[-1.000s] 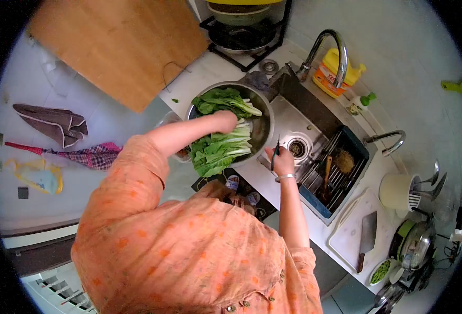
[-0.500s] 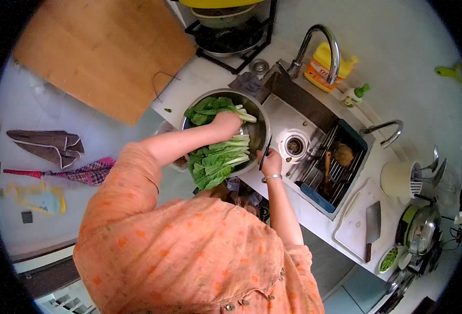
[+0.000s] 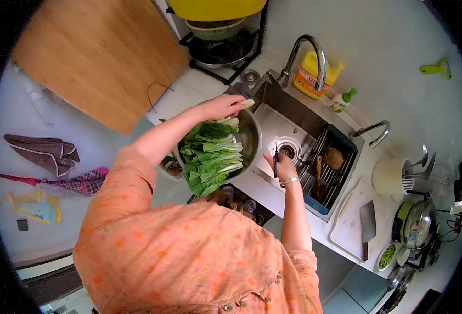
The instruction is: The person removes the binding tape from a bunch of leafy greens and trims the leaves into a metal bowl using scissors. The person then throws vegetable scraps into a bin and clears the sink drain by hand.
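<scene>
My left hand (image 3: 228, 107) is closed on a pale-stemmed piece of leafy green (image 3: 248, 103), held over the far rim of a metal bowl (image 3: 253, 137). Below it, a pile of leafy greens (image 3: 212, 154) fills the bowl's left side, stems pointing right. Close to the front edge of the sink (image 3: 265, 118), my right hand (image 3: 284, 170) grips a small dark knife (image 3: 276, 159), its thin blade pointing up and away. Fingers partly hide its handle.
A dish rack (image 3: 320, 193) with a brown scrubber (image 3: 333, 158) sits in the sink's right part, beside the drain (image 3: 287, 150). Behind stand a faucet (image 3: 322, 57) and a yellow jug (image 3: 314, 73). A cleaver (image 3: 367, 222) lies on a white cutting board (image 3: 346, 230).
My left hand has lifted from inside the bowl to above its far rim, with a leafy green piece. My right hand with the knife has shifted slightly right and down.
</scene>
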Demonstrator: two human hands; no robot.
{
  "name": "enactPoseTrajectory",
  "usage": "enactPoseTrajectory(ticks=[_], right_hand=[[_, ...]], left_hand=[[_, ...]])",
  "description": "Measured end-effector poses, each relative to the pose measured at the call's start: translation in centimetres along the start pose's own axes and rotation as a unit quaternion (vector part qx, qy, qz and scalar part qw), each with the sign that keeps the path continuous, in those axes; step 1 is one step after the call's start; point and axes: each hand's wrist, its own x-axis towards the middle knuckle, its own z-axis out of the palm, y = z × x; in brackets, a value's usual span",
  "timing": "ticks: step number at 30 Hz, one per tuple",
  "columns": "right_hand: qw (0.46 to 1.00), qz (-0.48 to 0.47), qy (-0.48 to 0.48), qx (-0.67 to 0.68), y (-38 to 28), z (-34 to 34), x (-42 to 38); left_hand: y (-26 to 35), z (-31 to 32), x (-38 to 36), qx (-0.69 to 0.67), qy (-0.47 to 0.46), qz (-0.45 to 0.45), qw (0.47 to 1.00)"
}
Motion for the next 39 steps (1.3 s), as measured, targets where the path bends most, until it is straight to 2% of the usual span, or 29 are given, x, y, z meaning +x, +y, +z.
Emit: enactPoseTrajectory(ticks=[2, 3, 5, 6, 9, 10, 11, 12, 14, 16, 20, 21, 24, 25, 26, 28, 30, 31, 32, 34, 35, 36, 38, 39], right_hand=[[0.993, -0.038, -0.020, 0.109, 1.8, 1.1, 1.8], [0.993, -0.039, -0.015, 0.109, 1.2, 0.7, 1.8], [0.940, -0.074, -0.141, 0.302, -0.5, -0.2, 2.1], [0.939, -0.104, -0.156, 0.287, -0.5, -0.3, 2.5], [0.933, -0.109, -0.143, 0.311, -4.8, -2.3, -0.2], [0.933, -0.107, -0.141, 0.312, -4.5, -2.2, 0.0], [0.939, -0.112, -0.139, 0.294, -3.9, -2.0, 0.1], [0.944, -0.118, -0.139, 0.276, -3.9, -2.0, 0.0], [0.948, -0.107, -0.126, 0.273, -4.0, -2.3, -0.6], [0.969, -0.078, -0.124, 0.199, -3.5, -2.8, -0.9], [0.962, -0.087, -0.098, 0.239, -1.2, -1.3, 0.0], [0.971, -0.027, -0.094, 0.220, -1.6, -1.9, -1.1], [0.958, 0.060, -0.063, 0.273, -2.1, -2.1, -2.0], [0.959, 0.061, -0.064, 0.271, -1.5, -1.8, -2.0], [0.933, 0.067, -0.059, 0.349, -0.6, -1.1, -1.8], [0.884, 0.112, -0.061, 0.449, -0.7, -1.7, -2.8], [0.886, 0.118, -0.066, 0.444, 1.3, -1.2, -2.5], [0.908, 0.119, -0.074, 0.394, -1.4, -3.4, -4.9], [0.912, 0.121, -0.071, 0.384, -1.1, -3.7, -4.9], [0.914, 0.113, -0.056, 0.385, 3.2, -1.4, -3.5], [0.908, 0.114, -0.075, 0.395, 3.7, -1.5, -3.6], [0.907, 0.115, -0.076, 0.399, 5.0, -0.5, -3.1], [0.919, 0.107, -0.079, 0.371, 5.5, 0.6, -2.4], [0.927, 0.080, -0.084, 0.357, 4.0, 0.5, -3.0]], left_hand=[[2.0, -0.1, 0.0, -0.042, -0.034, -0.010, 0.998], [3.0, 0.2, 0.0, -0.088, -0.071, -0.023, 0.993], [4.4, 1.3, -0.1, -0.121, -0.103, -0.043, 0.986], [5.1, 2.0, -0.1, -0.154, -0.134, -0.067, 0.977], [5.8, 4.0, -0.4, -0.084, -0.135, -0.053, 0.986], [6.1, 4.7, -0.6, -0.056, -0.139, -0.048, 0.987], [6.6, 5.5, -0.7, 0.035, -0.115, 0.017, 0.993], [6.2, 6.2, -0.5, 0.035, -0.117, 0.017, 0.992], [4.7, 7.5, -0.2, 0.079, -0.079, 0.076, 0.991], [5.9, 8.2, -0.5, 0.082, -0.115, 0.053, 0.989], [5.7, 8.9, -0.2, 0.084, -0.101, 0.104, 0.986], [6.4, 8.8, -0.1, 0.093, -0.109, 0.100, 0.985], [6.3, 9.5, 0.4, 0.103, -0.125, 0.095, 0.982], [6.0, 10.1, 0.5, 0.107, -0.133, 0.114, 0.979], [5.6, 10.4, 0.6, 0.113, -0.141, 0.133, 0.975], [6.1, 9.8, 0.0, 0.138, -0.163, 0.110, 0.971], [5.6, 8.0, -0.2, 0.190, -0.194, 0.035, 0.962], [4.3, 7.4, -0.7, 0.229, -0.168, 0.019, 0.959], [2.8, 6.8, -1.0, 0.267, -0.144, 0.000, 0.953], [3.5, 4.5, -4.4, 0.292, -0.053, -0.026, 0.955], [2.6, 4.7, -4.4, 0.291, -0.056, -0.007, 0.955], [5.5, 5.4, -6.5, 0.238, -0.107, -0.108, 0.959], [7.0, 7.2, -7.7, 0.251, -0.151, -0.128, 0.948], [5.4, 9.3, -8.3, 0.266, -0.125, -0.115, 0.949]])
